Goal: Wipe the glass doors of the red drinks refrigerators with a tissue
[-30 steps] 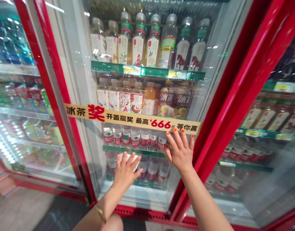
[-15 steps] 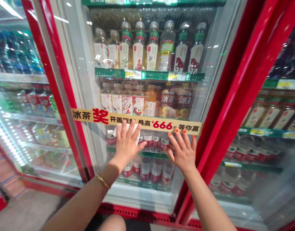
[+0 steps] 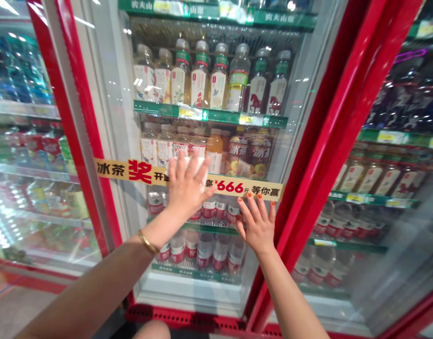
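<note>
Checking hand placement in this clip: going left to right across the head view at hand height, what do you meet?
Red painted cooler door frame, thin gold bangle, left hand, right hand with orange-painted nails, red painted door divider, red-labelled water bottles behind glass.

4 shelves of btls (image 3: 209, 114) behind glass fridge door (image 3: 112, 94), promo strip (image 3: 249, 188) across door front.

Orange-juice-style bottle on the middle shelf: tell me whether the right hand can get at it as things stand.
Probably not. The right hand is outside the closed glass door, and the glass stands between it and the orange bottle. The door would likely have to open first.
</note>
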`<state>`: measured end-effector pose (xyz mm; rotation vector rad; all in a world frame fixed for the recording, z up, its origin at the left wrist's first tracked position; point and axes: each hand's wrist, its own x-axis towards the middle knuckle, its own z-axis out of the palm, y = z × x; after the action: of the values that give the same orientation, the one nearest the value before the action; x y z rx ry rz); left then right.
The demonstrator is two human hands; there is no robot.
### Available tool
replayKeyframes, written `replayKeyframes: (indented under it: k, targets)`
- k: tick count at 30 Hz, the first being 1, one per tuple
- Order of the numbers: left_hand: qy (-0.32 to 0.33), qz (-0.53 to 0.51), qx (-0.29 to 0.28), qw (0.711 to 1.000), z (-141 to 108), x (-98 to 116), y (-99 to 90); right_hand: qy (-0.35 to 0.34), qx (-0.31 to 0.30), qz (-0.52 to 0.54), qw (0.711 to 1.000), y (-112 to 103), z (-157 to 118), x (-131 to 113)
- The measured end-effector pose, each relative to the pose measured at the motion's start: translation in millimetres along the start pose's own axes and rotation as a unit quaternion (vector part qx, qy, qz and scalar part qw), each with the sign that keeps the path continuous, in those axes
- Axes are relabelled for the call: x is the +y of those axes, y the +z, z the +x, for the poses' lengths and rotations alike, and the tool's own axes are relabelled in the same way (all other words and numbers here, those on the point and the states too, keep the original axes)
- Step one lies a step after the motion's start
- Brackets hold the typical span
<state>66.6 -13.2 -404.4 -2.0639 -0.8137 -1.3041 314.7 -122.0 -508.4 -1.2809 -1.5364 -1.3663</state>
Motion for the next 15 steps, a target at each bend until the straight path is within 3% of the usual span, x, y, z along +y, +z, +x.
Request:
replayKeyframes:
  k: [3,6,10,15]
  targets:
    - [0.113,0.020,-0.015,0.993,-37,42,27.6,-0.002,0.008,0.013,1.000,0,0,3]
    - [0.163,0.001,-0.012,0.987,-73,58,40.5,0.014,0.005,0.034,0.999,-1,-3,1]
    - [0.135,-0.147,-0.023,0.980,-83,52,34.3,0.057,0.011,0.097,0.994,1,-11,-28]
    - [0.093,-0.267,-0.043,0.958,-81,46,22.2,-0.047,-0.004,0.150,0.988,21,-6,-83]
